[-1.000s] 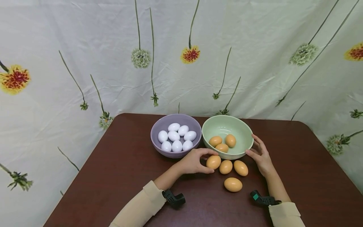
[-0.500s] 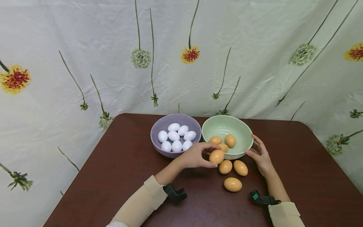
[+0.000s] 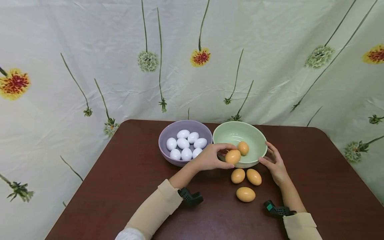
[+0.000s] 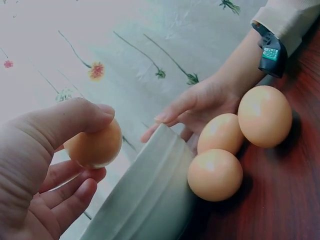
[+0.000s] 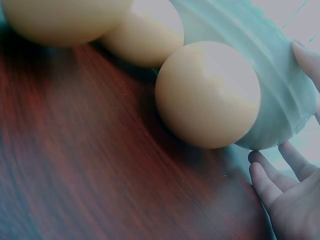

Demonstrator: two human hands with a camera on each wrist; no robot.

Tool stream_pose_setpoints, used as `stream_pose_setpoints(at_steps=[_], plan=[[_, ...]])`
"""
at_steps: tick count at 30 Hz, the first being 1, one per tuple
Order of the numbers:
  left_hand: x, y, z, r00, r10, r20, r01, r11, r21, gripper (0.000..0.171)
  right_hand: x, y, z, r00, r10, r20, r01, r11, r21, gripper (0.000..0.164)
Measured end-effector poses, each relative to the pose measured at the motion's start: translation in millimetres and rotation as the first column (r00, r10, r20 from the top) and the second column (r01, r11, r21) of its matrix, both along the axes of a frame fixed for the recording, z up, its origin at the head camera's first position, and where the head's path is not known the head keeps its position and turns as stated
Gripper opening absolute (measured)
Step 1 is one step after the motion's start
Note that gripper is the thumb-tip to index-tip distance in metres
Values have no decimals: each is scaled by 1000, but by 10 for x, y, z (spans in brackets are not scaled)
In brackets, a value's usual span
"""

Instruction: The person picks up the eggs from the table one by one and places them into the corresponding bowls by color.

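My left hand [image 3: 210,158] pinches a brown egg [image 3: 233,157] between thumb and fingers, over the near side of the green bowl [image 3: 256,143]. In the left wrist view the held egg [image 4: 95,145] is up beside the bowl's rim. One brown egg [image 3: 243,148] shows inside the bowl; others there are hidden behind my left hand. My right hand [image 3: 278,170] holds the bowl's right side, thumb and fingers spread around its wall. On the table in front lie three brown eggs, one left [image 3: 238,176], one right [image 3: 254,177] and one nearer [image 3: 245,194].
A purple bowl [image 3: 163,144] with several white eggs [image 3: 183,143] stands left of the green bowl, their rims side by side. Behind the dark red wooden table [image 3: 126,160] hangs a flowered cloth [image 3: 120,50]. Black wrist cameras [image 3: 190,197] sit on both wrists.
The left hand has lifted the brown egg off the table and moved it up and right, over the green bowl's near rim. The right hand has stayed at the bowl.
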State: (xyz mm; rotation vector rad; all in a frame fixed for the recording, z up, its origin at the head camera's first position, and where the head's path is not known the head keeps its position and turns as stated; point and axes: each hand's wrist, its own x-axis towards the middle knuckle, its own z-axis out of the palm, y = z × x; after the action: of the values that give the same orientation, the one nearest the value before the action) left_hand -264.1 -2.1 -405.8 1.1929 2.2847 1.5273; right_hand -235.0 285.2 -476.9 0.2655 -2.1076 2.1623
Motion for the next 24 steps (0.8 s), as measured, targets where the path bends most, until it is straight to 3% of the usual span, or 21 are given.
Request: stream_pose_setpoints(at_steps=[6, 14, 24], plan=[[-61, 60, 21, 999, 36, 16, -36, 999, -19, 53, -7, -5, 5, 1000, 6, -6, -6, 1000, -1, 68], [-151, 172, 26, 998, 37, 58, -36, 999, -26, 53, -10, -8, 12, 1000, -1, -1, 1, 1000, 8, 68], [-272, 363, 32, 1000, 17, 19, -15, 998, -69, 46, -6, 0, -4, 1000, -10, -6, 10, 1000, 9, 67]])
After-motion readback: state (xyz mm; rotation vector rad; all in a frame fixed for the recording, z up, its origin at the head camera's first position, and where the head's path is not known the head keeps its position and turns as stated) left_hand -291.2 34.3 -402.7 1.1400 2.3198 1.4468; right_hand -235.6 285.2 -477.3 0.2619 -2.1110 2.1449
